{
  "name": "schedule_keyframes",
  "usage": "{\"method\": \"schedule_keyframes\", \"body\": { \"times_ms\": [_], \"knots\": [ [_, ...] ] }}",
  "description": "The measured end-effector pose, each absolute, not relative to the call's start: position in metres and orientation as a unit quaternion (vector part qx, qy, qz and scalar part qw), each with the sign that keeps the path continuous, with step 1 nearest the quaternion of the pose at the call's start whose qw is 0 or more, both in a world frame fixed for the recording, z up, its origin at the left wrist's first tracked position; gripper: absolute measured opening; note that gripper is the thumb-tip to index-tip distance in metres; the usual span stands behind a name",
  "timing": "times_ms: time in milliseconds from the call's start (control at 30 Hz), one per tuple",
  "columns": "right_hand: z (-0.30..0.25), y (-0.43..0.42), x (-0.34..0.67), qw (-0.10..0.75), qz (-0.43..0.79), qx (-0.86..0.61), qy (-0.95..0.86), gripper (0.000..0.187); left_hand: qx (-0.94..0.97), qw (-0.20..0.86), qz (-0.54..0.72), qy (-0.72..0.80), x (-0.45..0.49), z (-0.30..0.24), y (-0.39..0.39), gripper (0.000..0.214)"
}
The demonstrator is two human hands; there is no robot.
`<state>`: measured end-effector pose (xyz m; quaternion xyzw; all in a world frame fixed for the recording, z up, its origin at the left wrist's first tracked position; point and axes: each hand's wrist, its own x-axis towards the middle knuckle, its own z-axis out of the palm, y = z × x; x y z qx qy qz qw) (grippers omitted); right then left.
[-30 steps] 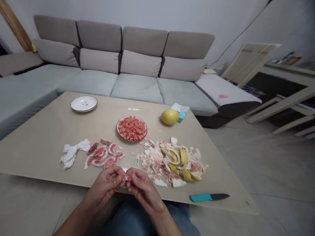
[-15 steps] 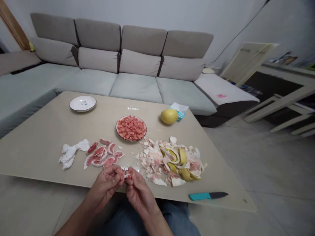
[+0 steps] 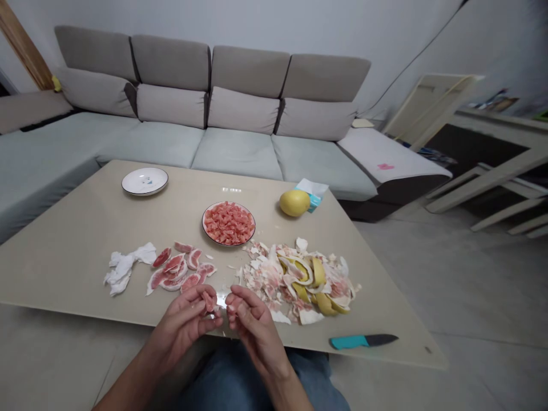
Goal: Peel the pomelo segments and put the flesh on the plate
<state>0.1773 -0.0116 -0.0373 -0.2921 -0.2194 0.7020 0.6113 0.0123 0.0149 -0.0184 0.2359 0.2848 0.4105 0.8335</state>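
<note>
My left hand [image 3: 187, 317] pinches a piece of pink pomelo flesh [image 3: 209, 301] above the table's near edge. Just to its right, my right hand [image 3: 253, 319] is closed, its fingertips around a small pinkish-white bit [image 3: 232, 308], perhaps pomelo pulp or membrane. A narrow gap separates the two hands. Beyond the left hand lie several pomelo segments [image 3: 173, 265] in their white membrane. A heap of peel and membrane scraps [image 3: 295, 277] spreads beside the right hand. Behind both hands, a dark-rimmed plate [image 3: 204, 231] carries a mound of peeled pink pomelo pieces [image 3: 230, 222].
A teal-handled knife [image 3: 363, 341] lies at the near right edge of the table [image 3: 77, 245]. Crumpled white tissue [image 3: 124, 268] is on the left, a white plate [image 3: 144, 181] at the far left. A whole yellow pomelo [image 3: 294, 202] rests against a tissue pack [image 3: 314, 201]. A sofa [image 3: 235, 151] stands behind.
My hands, which met at the fingertips over the pomelo piece, have moved apart. Each now has a bit between its fingers. The things on the table stay in place.
</note>
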Motion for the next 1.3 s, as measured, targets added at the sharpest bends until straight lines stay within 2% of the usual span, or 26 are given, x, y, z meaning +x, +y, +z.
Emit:
{"method": "schedule_keyframes", "body": {
  "times_ms": [133, 267, 433, 533, 800, 1133, 1300],
  "knots": [
    [-0.035, -0.011, 0.182, 0.609, 0.644, -0.344, -0.311, 0.023, 0.305, 0.813, 0.377, 0.321, 0.018, -0.014, 0.015, 0.023],
    [-0.029, -0.012, 0.184, 0.597, 0.603, -0.395, -0.352, 0.020, 0.413, 0.749, 0.339, 0.392, 0.027, -0.016, 0.014, 0.027],
    [-0.025, -0.015, 0.184, 0.588, 0.567, -0.440, -0.372, 0.017, 0.563, 0.527, 0.436, 0.464, 0.026, -0.018, 0.014, 0.013],
    [-0.025, -0.017, 0.185, 0.585, 0.547, -0.453, -0.391, 0.015, 0.644, 0.443, 0.425, 0.457, 0.021, -0.015, 0.014, 0.011],
    [-0.024, -0.022, 0.186, 0.576, 0.440, -0.471, -0.503, 0.013, 0.692, 0.410, 0.400, 0.439, 0.020, -0.006, 0.013, 0.009],
    [-0.016, -0.022, 0.185, 0.563, 0.404, -0.474, -0.543, 0.010, 0.739, 0.386, 0.362, 0.418, 0.028, -0.002, 0.004, 0.018],
    [-0.019, -0.025, 0.179, 0.575, 0.293, -0.495, -0.582, 0.017, 0.733, 0.362, 0.385, 0.428, 0.032, -0.016, -0.004, 0.017]
  ]
}}
